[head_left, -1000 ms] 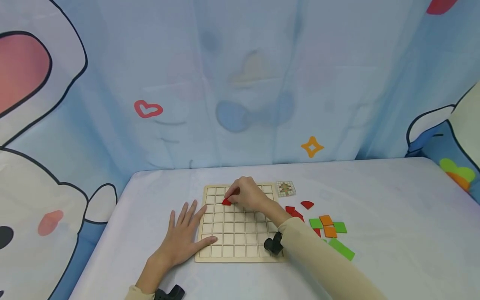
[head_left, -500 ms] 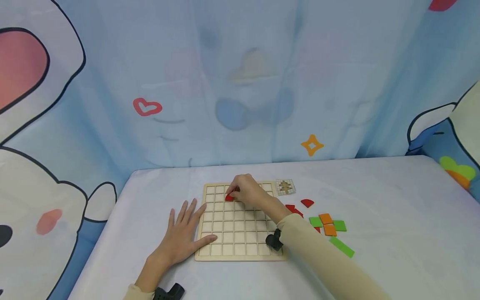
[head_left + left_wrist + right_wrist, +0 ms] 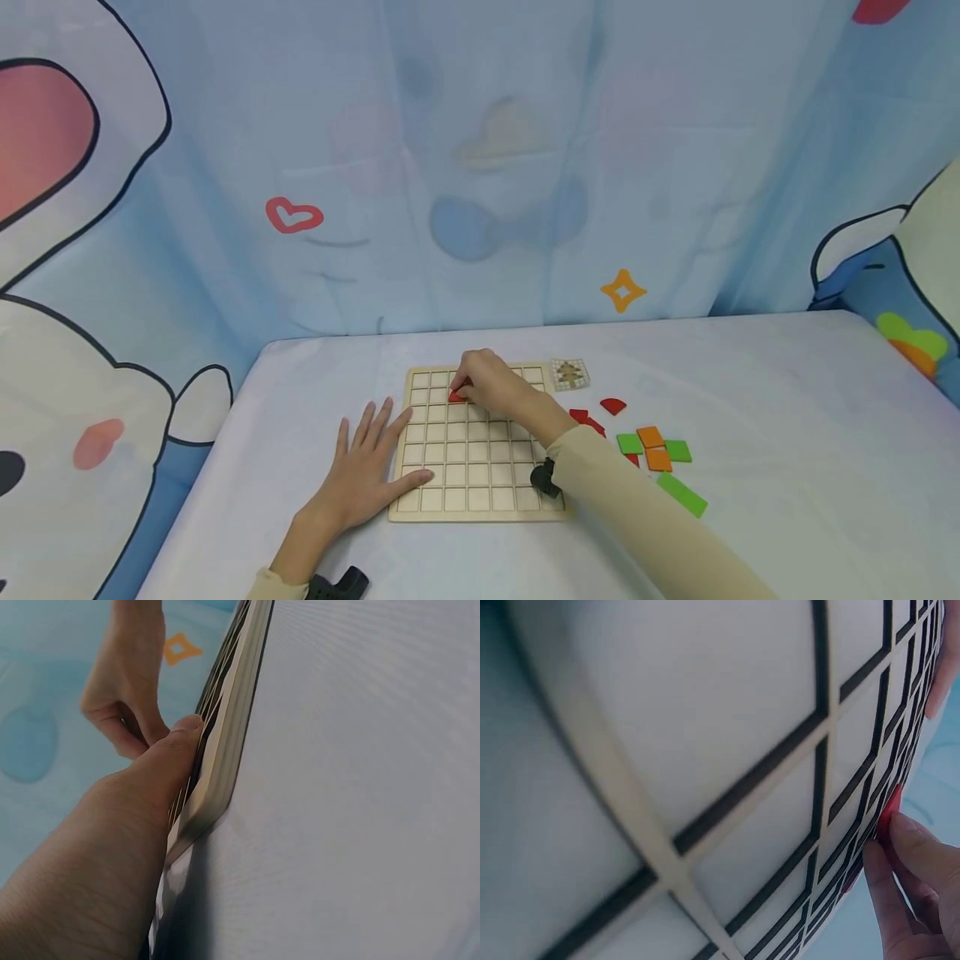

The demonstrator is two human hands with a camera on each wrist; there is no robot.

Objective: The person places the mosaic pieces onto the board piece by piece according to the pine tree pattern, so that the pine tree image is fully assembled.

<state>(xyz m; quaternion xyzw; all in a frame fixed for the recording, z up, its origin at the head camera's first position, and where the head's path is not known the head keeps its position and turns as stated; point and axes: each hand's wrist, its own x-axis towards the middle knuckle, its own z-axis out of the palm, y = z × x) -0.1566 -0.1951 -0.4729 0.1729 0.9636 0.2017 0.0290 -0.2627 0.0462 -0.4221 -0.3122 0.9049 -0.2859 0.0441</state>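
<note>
A wooden grid board (image 3: 480, 475) with square cells lies on the white table. My right hand (image 3: 491, 383) reaches over its upper part and pinches a small red tile (image 3: 457, 397) at the grid, between thumb and fingers; its full outline is covered. In the right wrist view this red tile (image 3: 889, 814) sits at the fingertips against the grid, and another bit of red (image 3: 850, 876) shows lower on the board. My left hand (image 3: 363, 471) rests with fingers spread on the board's left edge, the thumb (image 3: 176, 750) lying over the border.
Right of the board are loose red tiles (image 3: 587, 421), a red quarter-round tile (image 3: 612, 406), orange tiles (image 3: 658, 460) and green tiles (image 3: 682, 494). A small pattern card (image 3: 571, 374) lies by the board's upper right corner. A printed curtain (image 3: 510, 167) hangs behind the table.
Over the last second my right hand has shifted slightly up the grid with the red tile, then stayed nearly in place. My left hand has kept its place on the board.
</note>
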